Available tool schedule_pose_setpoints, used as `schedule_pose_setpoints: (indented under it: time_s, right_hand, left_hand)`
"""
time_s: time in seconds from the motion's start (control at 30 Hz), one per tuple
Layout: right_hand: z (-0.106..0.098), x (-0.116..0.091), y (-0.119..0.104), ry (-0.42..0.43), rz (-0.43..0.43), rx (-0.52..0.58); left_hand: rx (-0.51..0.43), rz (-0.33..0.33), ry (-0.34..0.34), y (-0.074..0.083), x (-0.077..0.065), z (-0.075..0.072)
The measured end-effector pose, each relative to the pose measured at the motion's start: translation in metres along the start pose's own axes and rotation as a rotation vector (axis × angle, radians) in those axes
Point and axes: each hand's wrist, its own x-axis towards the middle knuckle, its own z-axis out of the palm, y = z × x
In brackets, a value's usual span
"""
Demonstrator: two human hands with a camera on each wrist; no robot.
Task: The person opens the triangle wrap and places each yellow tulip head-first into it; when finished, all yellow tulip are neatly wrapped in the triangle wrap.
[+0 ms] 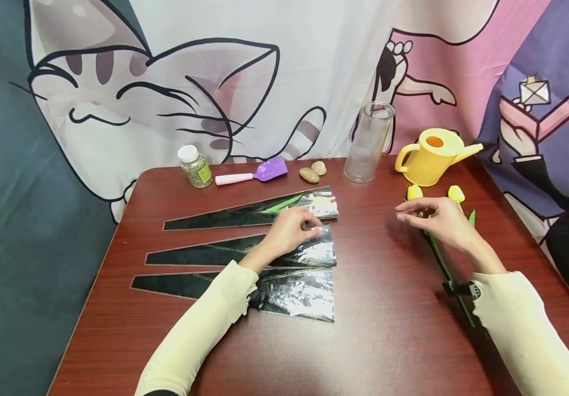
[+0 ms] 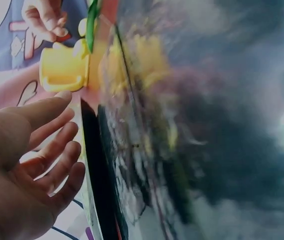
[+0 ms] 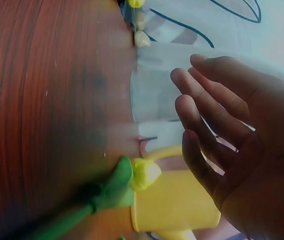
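Three black-and-clear tapered flower sleeves lie in a row on the table. The far sleeve [image 1: 215,216] has a yellow flower and a green leaf inside; the middle sleeve [image 1: 185,253] and near sleeve [image 1: 299,297] lie flat below it. My left hand [image 1: 289,231] is over the far and middle sleeves, fingers loosely bent with nothing in them in the left wrist view. At the right, my right hand [image 1: 440,220] hovers over yellow tulips [image 1: 456,193] with green stems, partly hidden by hand and wrist. Its fingers [image 3: 199,107] are relaxed and hold nothing.
Along the back edge stand a jar of green bits [image 1: 196,169], a purple scoop [image 1: 271,169], two stones [image 1: 309,175], a tall clear glass vase [image 1: 367,146] and a yellow watering can [image 1: 430,159]. A cartoon-printed curtain [image 1: 294,66] hangs behind the brown table [image 1: 378,330].
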Motion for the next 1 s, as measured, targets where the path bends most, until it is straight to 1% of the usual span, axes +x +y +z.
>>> schedule_pose_setpoints:
  time_s: [0.13,0.23,0.3,0.43,0.6,0.73,0.87,1.0]
  right_hand:
    - [-0.008,-0.009,0.005,0.014,0.014,0.002]
    - [-0.013,-0.016,0.01,0.027,0.037,-0.036]
    - [-0.017,-0.02,0.013,0.033,0.045,-0.059]
    - [-0.024,-0.027,0.017,0.048,0.062,-0.078]
    - [-0.03,-0.033,0.019,0.062,0.109,-0.082]
    - [-0.032,-0.035,0.021,0.063,0.12,-0.089]
    - [-0.034,-0.037,0.023,0.071,0.124,-0.096]
    - [-0.036,-0.039,0.025,0.073,0.143,-0.102]
  left_hand:
    - [0.064,0.02,-0.075,0.004,-0.008,0.005]
    - [0.101,0.031,-0.104,0.005,-0.012,0.009]
    - [0.11,0.028,-0.109,0.005,-0.015,0.011]
    - [0.122,0.022,-0.096,0.004,-0.018,0.014]
    - [0.103,0.005,-0.083,0.003,-0.018,0.014]
    - [0.087,0.001,-0.069,0.004,-0.018,0.014]
    - [0.07,0.006,-0.037,0.005,-0.015,0.013]
    - [0.047,-0.007,-0.009,0.006,-0.014,0.011]
